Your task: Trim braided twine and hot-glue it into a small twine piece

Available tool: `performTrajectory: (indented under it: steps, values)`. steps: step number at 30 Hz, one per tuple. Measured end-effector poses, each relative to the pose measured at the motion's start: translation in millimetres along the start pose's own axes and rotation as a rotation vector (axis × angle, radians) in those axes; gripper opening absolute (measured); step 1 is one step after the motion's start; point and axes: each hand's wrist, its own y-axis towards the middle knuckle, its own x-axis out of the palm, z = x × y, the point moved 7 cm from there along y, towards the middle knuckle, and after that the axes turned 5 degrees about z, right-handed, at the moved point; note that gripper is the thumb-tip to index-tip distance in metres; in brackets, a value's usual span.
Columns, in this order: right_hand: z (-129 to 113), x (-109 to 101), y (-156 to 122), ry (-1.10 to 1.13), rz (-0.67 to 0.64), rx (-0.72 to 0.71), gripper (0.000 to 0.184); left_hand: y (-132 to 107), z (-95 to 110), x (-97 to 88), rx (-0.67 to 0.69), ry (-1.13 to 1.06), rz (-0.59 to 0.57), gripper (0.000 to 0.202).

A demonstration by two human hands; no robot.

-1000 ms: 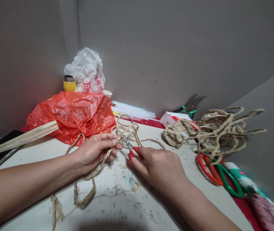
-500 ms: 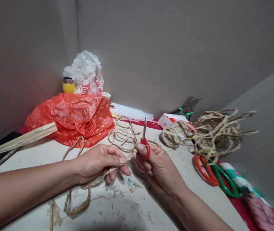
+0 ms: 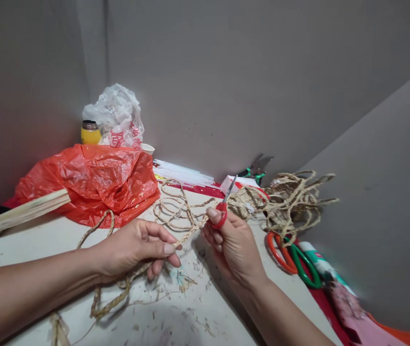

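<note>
My left hand (image 3: pixel 138 247) is closed on a braided straw rope (image 3: pixel 185 235) that runs from under its fingers up to my right hand. My right hand (image 3: pixel 232 242) is closed on small red-handled scissors (image 3: pixel 223 211), blades pointing up and away, and it also pinches the rope. More of the rope lies in loose loops (image 3: pixel 174 206) on the white table (image 3: pixel 176 317) behind the hands, and a tail (image 3: pixel 109 300) curls toward me on the left.
A red plastic bag (image 3: pixel 90 180), a white bag (image 3: pixel 116 115) and a yellow jar (image 3: pixel 90 133) sit back left. A twine bundle (image 3: pixel 291 197), big orange and green scissors (image 3: pixel 293 257) and green pliers (image 3: pixel 257 168) lie right. Straw bits litter the table.
My right hand turned the scissors from cutting at the rope to blades-up and drew close to the left hand, now pinching the rope. The view drifted, shifting everything left.
</note>
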Motion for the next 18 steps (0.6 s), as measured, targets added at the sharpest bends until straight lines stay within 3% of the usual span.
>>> performTrajectory:
  steps: [5, 12, 15, 18]
  values:
    - [-10.0, -8.3, 8.6, -0.025, 0.033, -0.092, 0.044, 0.5, -4.0, 1.1, -0.039, -0.010, -0.023, 0.025]
    - [3.6, -14.7, 19.8, -0.334, -0.046, 0.010, 0.041, 2.0, -3.3, 2.7, -0.019, -0.045, -0.052, 0.018]
    - [-1.0, -11.4, 15.8, -0.553, -0.089, -0.114, 0.040, 4.0, 0.7, 0.0, 0.018, -0.101, -0.030, 0.018]
    - [-13.4, 5.8, 1.1, -0.853, -0.227, -0.403, 0.035, 6.0, 5.7, -5.6, 0.069, -0.144, 0.024, 0.018]
